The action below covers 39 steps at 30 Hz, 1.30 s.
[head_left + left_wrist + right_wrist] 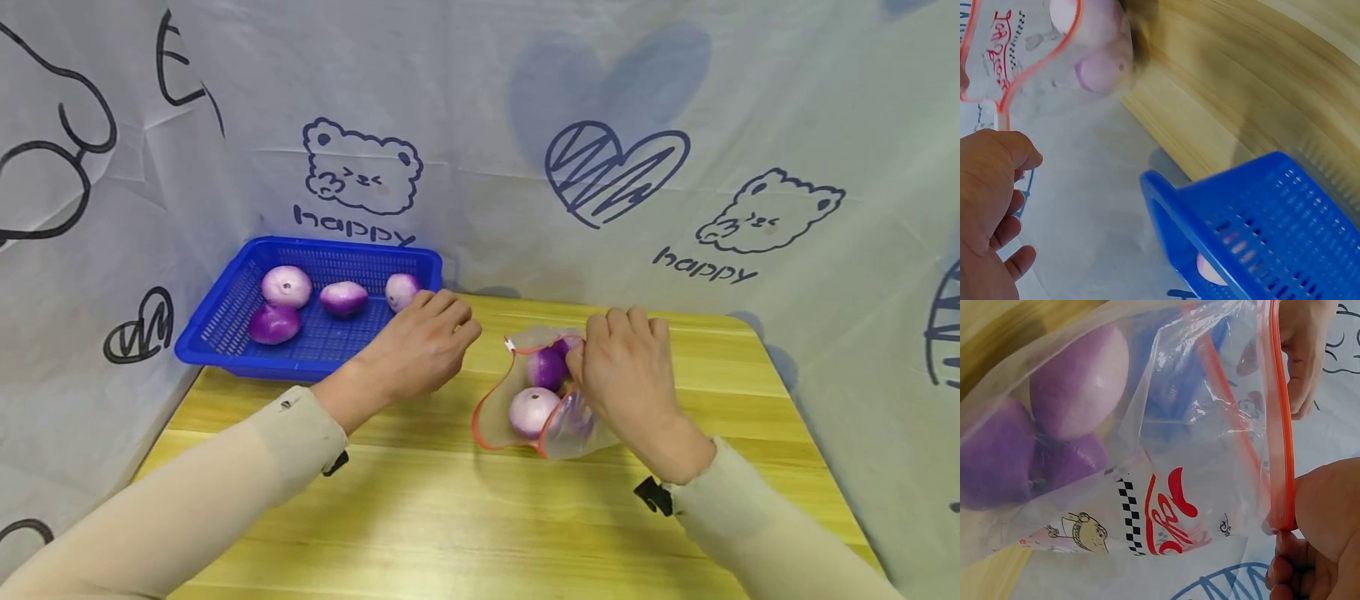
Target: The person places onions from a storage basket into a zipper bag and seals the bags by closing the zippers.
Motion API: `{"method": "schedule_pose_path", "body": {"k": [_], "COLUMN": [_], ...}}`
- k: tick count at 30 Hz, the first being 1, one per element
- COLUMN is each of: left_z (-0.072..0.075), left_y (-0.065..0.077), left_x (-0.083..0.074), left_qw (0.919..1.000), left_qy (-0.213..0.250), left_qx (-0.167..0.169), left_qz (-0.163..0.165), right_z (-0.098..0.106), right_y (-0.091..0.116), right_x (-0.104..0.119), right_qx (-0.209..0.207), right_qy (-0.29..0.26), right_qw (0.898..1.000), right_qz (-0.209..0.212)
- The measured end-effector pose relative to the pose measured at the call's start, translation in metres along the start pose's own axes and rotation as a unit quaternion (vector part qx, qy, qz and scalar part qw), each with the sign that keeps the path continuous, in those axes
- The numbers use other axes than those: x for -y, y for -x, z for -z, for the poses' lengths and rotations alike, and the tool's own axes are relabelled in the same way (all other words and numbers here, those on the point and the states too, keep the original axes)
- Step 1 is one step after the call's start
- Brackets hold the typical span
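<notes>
Currently right hand (632, 371) pinches bag (573, 427) rim; left hand (416, 346), fingers loosely bent, free, hovers between bag and basket (255, 364).

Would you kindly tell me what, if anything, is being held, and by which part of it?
The right grip pinches the clear plastic bag at one end of its red edge; the left grip holds nothing.

- Left arm (202, 492): pale sleeve, reaching forward, angled inward.
- Left hand (420, 342): back up, fingers loosely bent, gripping nothing.
- Right arm (765, 517): pale sleeve, reaching forward, angled inward.
- Right hand (626, 367): knuckles up, thumb and curled fingers pinching.
- Hands apart.
</notes>
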<state>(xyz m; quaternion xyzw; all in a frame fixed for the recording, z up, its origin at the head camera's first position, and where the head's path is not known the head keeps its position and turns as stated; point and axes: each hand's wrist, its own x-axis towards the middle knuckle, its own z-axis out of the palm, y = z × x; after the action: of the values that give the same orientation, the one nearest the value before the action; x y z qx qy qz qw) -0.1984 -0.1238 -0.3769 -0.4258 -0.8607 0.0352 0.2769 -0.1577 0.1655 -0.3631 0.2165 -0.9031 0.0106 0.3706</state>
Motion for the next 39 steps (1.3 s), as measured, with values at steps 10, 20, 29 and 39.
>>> {"method": "schedule_pose_path", "body": {"k": [10,20,29,39], "left_z": [0.000,0.012,0.015,0.015], "left_y": [0.027,0.064,0.098,0.116], "left_x": [0.031,0.079,0.108,0.120], "left_qw": [0.9983,0.9859,0.9598,0.9516], "left_qy": [0.020,0.026,0.007,0.020], "left_qx": [0.007,0.043,0.129,0.129], "left_qz": [0.054,0.160,0.249,0.278], "right_z": [-0.003,-0.007,-0.013,-0.024], "right_y": [0.010,0.012,0.015,0.024], "right_x": [0.000,0.001,0.000,-0.005], "right_qx": [0.022,0.009,-0.015,-0.026], "right_qy": [-0.017,-0.031,-0.031,-0.029], "right_qw": [1.000,0.999,0.999,0.999], "right_qz": [-0.014,-0.018,-0.002,0.003]}}
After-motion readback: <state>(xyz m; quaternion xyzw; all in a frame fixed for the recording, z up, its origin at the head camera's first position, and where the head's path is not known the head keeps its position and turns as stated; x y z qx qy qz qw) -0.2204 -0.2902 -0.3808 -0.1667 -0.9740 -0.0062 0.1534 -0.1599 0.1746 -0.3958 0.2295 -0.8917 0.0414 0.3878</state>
